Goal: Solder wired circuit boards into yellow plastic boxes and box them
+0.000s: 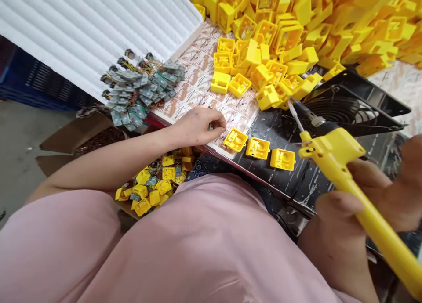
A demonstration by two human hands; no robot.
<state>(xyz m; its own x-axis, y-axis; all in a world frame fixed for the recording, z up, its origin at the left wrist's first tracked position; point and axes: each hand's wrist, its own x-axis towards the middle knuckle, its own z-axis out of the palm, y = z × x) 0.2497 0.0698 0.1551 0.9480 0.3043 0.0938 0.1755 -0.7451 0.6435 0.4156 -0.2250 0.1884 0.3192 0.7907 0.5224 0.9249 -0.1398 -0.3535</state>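
Note:
My left hand (201, 126) rests at the table edge with its fingers curled in a pinch; a small bit shows inside the curl, too small to name. Just right of it, three open yellow housings (257, 148) stand in a row along the edge. My right hand (372, 193), at the right, grips a yellow tool (346, 175) with a long handle and a thin metal tip pointing up and left. Near that tip lies a black-handled tool (308, 112), partly hidden by the yellow one.
Many yellow housings (263, 35) are heaped at the back and right. Grey circuit boards with wires (141, 90) lie beside a white ribbed foam sheet (99, 26). A black fan (356, 101) sits at the right. Below the edge, a box holds more yellow housings (163, 186).

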